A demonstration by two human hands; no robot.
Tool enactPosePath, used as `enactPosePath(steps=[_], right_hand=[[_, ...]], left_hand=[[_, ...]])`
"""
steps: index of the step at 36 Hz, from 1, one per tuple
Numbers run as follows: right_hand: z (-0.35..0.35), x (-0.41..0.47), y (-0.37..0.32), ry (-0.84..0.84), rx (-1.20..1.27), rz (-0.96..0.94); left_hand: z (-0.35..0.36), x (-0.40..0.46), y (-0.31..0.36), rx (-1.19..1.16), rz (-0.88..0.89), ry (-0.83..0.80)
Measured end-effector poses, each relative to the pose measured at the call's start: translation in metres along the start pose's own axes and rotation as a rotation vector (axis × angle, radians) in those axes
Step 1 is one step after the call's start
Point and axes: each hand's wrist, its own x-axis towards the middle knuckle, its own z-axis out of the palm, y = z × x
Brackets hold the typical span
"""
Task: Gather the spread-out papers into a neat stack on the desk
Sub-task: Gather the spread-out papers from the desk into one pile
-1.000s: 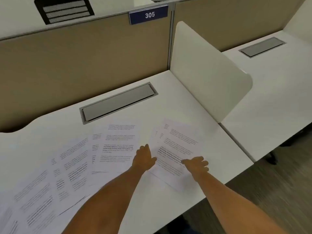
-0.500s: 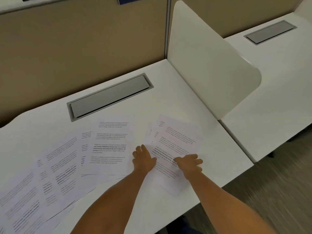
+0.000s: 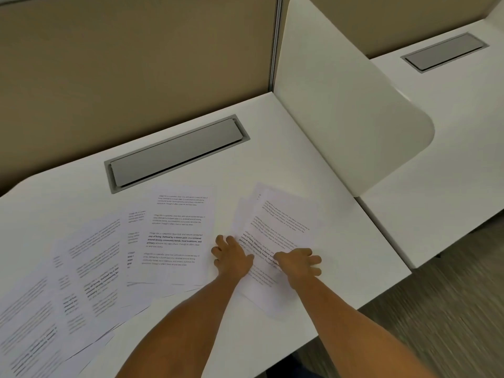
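The left hand (image 3: 231, 257) lies flat, fingers spread, on the near left edge of the small pile of white printed sheets (image 3: 278, 227), and the right hand (image 3: 298, 264) presses open on top, seemingly pinning the pile to square it; neither grips anything. From nine to seven o'clock the remaining fan of loose printed pages (image 3: 103, 263) overlaps across the white desk (image 3: 272, 137), awaiting collection.

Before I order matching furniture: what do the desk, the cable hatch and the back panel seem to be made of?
Desk: smooth white laminate, probably over board; matte, evenly lit, with no grain showing. Hatch: grey metal by the look of it, a flat lid in a thin frame with a dull satin sheen. Back panel: beige, seemingly fabric-covered, flat and without gloss, though the weave is too fine to see.
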Motion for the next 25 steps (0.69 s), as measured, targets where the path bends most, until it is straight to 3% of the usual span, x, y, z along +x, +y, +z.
enactPosePath(steps=[16, 25], right_hand=[[0.003, 0.008, 0.002, -0.112, 0.253, 0.02], [-0.001, 0.011, 0.003, -0.145, 0.28, -0.003]], left_hand=[[-0.007, 0.01, -0.006, 0.05, 0.02, -0.08], [-0.013, 0.011, -0.016, -0.331, -0.064, -0.082]])
